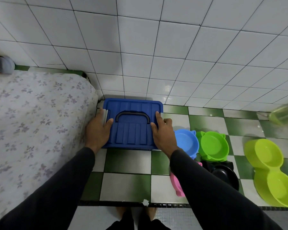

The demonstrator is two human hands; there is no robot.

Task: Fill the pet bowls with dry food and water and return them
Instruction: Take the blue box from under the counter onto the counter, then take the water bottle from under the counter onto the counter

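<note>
A blue lidded storage box (131, 130) with a dark handle sits on the checkered floor against the tiled wall. My left hand (99, 130) grips its left edge by the white latch, thumb lying on the lid. My right hand (163, 131) holds the right edge, forefinger stretched along the lid. To the right stand a blue pet bowl (186, 141), a green pet bowl (213, 145), a black bowl (224, 176), a pink bowl (175, 186) partly hidden by my right sleeve, and a lime double bowl (271, 170). All the bowls look empty.
A mattress with a floral sheet (37, 123) borders the box on the left. A translucent green bottle (284, 113) lies at the right edge. A dark floor strip (156, 205) runs near my bare feet (136, 213). A white tiled wall (156, 47) rises behind.
</note>
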